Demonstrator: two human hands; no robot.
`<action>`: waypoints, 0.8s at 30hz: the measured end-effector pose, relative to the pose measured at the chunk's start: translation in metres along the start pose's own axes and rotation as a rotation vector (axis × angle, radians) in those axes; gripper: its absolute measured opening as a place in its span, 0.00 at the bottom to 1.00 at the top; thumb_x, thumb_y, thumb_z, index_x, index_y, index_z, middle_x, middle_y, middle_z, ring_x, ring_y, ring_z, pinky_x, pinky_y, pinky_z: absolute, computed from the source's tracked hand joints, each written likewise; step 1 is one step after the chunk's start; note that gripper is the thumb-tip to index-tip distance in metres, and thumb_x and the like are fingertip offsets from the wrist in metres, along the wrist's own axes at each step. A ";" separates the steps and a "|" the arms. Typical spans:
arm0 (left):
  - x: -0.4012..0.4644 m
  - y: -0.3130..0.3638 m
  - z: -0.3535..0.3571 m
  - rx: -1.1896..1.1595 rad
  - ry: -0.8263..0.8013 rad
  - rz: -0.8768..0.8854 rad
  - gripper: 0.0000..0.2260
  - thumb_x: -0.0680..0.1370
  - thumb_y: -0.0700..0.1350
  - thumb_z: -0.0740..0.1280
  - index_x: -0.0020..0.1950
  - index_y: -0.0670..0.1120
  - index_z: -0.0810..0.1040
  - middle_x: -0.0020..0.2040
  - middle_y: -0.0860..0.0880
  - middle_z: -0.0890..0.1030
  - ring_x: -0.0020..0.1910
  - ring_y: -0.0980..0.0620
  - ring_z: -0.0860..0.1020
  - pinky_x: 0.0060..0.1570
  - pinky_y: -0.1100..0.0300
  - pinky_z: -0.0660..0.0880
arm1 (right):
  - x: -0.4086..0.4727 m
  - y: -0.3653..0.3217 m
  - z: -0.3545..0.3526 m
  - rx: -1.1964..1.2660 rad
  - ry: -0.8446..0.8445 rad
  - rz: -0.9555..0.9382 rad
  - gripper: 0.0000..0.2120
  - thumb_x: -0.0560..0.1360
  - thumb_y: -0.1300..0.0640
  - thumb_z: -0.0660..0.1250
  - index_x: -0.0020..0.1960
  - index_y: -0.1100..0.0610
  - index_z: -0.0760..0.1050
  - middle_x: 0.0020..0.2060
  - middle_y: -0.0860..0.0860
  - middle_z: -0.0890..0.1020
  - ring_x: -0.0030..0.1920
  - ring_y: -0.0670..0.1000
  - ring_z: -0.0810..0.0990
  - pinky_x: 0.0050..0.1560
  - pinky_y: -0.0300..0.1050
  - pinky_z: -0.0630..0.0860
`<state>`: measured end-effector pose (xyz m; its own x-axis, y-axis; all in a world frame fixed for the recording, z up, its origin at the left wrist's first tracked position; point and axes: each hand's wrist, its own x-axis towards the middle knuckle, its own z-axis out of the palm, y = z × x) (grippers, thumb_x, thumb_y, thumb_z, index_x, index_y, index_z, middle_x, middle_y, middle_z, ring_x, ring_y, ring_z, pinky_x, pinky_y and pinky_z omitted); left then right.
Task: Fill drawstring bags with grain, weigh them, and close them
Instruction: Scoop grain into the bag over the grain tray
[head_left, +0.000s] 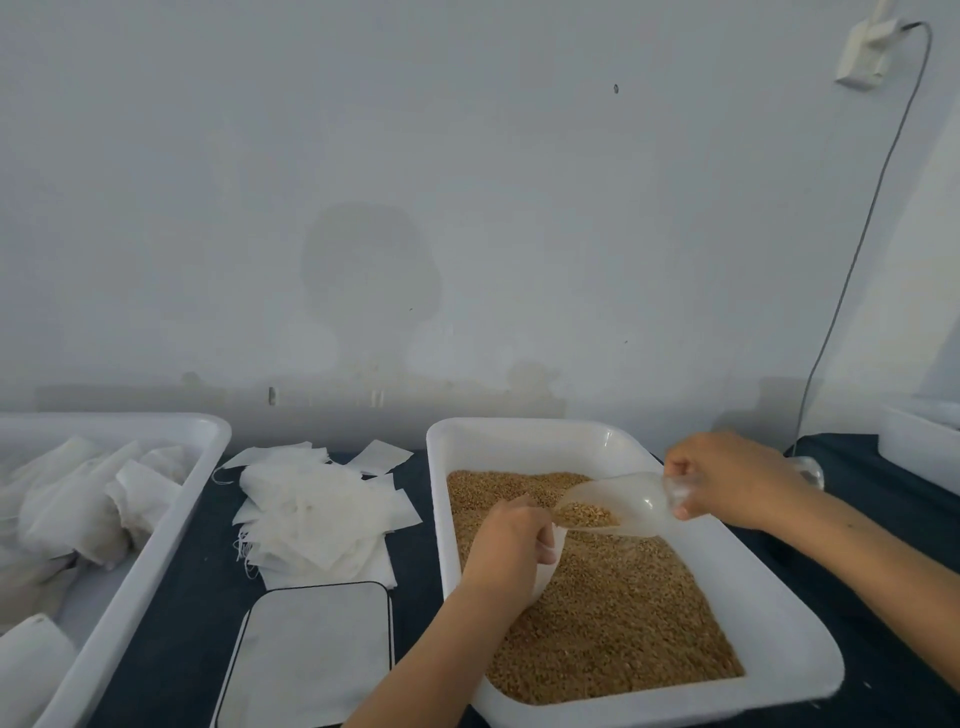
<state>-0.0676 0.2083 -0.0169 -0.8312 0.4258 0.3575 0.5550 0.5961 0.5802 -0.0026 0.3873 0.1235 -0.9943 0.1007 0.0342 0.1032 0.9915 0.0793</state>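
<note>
A white tray (779, 670) at the centre right holds brown grain (613, 613). My left hand (506, 540) grips a small white drawstring bag (550, 564) over the grain, its mouth turned up toward the scoop. My right hand (727, 478) grips the handle of a clear plastic scoop (613, 504). The scoop is tilted down to the left with some grain at its lip, right at the bag's mouth. Most of the bag is hidden behind my left hand.
A heap of empty white bags (317, 514) lies on the dark cloth left of the grain tray. In front of it sits a flat white scale (311, 654). A second white tray (156, 519) at the far left holds filled bags. Another white container (919, 436) stands at the right edge.
</note>
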 end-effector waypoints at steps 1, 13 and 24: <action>0.000 -0.001 0.000 -0.006 0.003 0.008 0.08 0.73 0.33 0.68 0.38 0.45 0.75 0.36 0.57 0.69 0.47 0.55 0.69 0.42 0.74 0.64 | 0.001 -0.003 -0.001 -0.038 0.019 -0.009 0.11 0.70 0.54 0.71 0.37 0.47 0.69 0.37 0.42 0.73 0.42 0.46 0.75 0.34 0.38 0.65; -0.003 0.002 -0.002 -0.086 0.062 -0.041 0.20 0.73 0.32 0.67 0.30 0.52 0.62 0.38 0.56 0.68 0.43 0.53 0.73 0.44 0.66 0.73 | 0.002 -0.026 -0.005 -0.502 0.351 -0.214 0.11 0.73 0.64 0.63 0.49 0.49 0.70 0.42 0.45 0.73 0.46 0.48 0.74 0.44 0.42 0.61; -0.005 0.003 -0.023 -0.556 0.204 -0.315 0.10 0.78 0.40 0.65 0.37 0.49 0.69 0.42 0.56 0.73 0.41 0.61 0.69 0.38 0.68 0.64 | 0.015 -0.014 0.077 0.010 -0.085 0.114 0.04 0.79 0.58 0.59 0.48 0.58 0.70 0.36 0.47 0.70 0.40 0.48 0.74 0.31 0.37 0.67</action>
<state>-0.0629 0.1927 -0.0002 -0.9708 0.1191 0.2084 0.2297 0.2086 0.9506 -0.0206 0.3807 0.0464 -0.9749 0.2188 -0.0422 0.2155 0.9740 0.0701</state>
